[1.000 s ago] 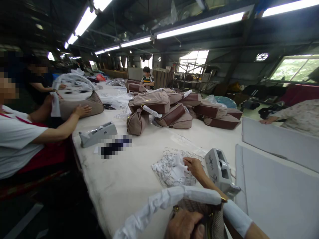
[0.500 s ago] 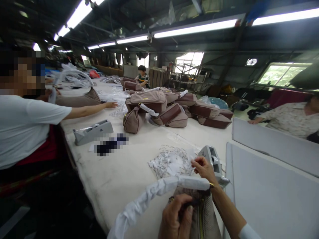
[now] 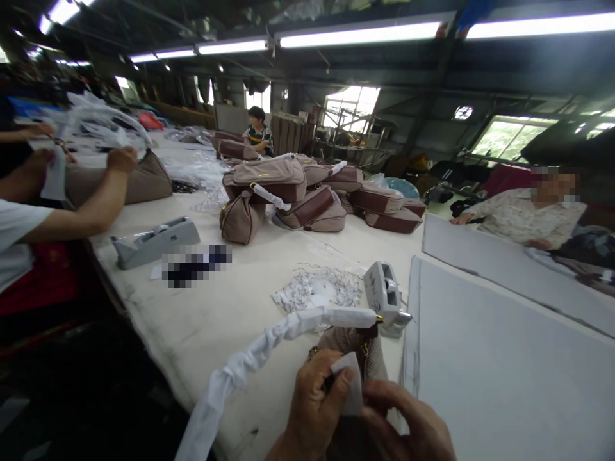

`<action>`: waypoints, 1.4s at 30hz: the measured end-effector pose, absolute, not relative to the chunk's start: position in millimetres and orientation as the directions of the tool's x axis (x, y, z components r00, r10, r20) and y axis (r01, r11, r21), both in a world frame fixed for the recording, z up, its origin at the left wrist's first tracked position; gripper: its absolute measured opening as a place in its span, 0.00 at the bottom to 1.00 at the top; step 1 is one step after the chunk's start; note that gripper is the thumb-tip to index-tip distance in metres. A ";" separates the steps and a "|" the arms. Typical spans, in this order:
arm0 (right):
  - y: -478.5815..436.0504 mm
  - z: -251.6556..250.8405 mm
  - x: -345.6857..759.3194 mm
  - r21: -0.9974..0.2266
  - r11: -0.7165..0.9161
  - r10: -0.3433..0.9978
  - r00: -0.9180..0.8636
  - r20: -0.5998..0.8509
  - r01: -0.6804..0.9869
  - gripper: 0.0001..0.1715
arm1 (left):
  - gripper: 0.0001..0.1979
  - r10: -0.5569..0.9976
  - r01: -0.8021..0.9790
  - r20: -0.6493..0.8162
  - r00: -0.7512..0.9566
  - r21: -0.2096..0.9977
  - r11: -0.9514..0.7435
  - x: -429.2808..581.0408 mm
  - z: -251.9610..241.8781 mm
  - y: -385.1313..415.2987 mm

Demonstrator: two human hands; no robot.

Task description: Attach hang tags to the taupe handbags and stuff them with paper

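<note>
Working at a pale desk (image 3: 192, 320), beside a wide grey sheet (image 3: 509, 358) and facing a pile of bags (image 3: 288, 198) well beyond. Has one more bag (image 3: 377, 365) close in front, near the lower middle of the view, partly hidden by the left hand (image 3: 314, 397) and right hand (image 3: 408, 419). Looks soft and likely to fold under a hard press; probably best steadied by the dark top corner. Carries a long handle (image 3: 266, 342) wrapped in crinkled white, arching away to the left; likely to slide a little under a loose grip. Past the bag, shows a grey dispenser (image 3: 377, 291) and, just beside, a heap of paper (image 3: 317, 288). Last, shows a white slip (image 3: 354, 390) between the hands, in front of the bag. Looks thin, almost weightless and easy to crease; calls for a light pinch at an edge. Lies under the left thumb, pinched against the bent fingers of the left hand, closed with hardly any gap. Meets or nearly meets the fingers of the right hand at the lower right edge; cannot tell whether gripped there.
</note>
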State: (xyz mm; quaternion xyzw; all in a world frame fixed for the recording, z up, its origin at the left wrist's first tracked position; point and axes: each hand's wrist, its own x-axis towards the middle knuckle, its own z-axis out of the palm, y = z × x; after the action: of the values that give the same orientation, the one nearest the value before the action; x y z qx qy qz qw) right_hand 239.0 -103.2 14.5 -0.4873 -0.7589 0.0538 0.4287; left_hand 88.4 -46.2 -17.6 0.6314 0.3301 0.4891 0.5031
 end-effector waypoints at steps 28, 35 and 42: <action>-45.8 38.3 265.1 -0.069 0.631 0.671 -0.500 0.548 0.772 0.11 | 0.16 0.860 0.622 0.001 0.510 0.690 -0.370 47.3 17.6 -28.7; -44.2 36.5 265.3 -0.085 0.628 0.667 -0.479 0.570 0.773 0.11 | 0.16 0.842 0.597 0.006 0.539 0.703 -0.387 54.9 24.1 -20.9; -44.8 35.6 269.6 -0.228 0.631 0.703 -0.424 0.571 0.741 0.11 | 0.12 0.790 0.645 0.045 0.611 0.551 -0.530 45.8 18.2 -24.8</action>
State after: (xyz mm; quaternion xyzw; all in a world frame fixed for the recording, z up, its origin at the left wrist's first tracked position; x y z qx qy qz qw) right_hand 269.6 -44.8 35.6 -0.4283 -0.8432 -0.0293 0.3236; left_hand 45.8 -24.8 18.2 0.8623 0.4161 0.1460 0.2490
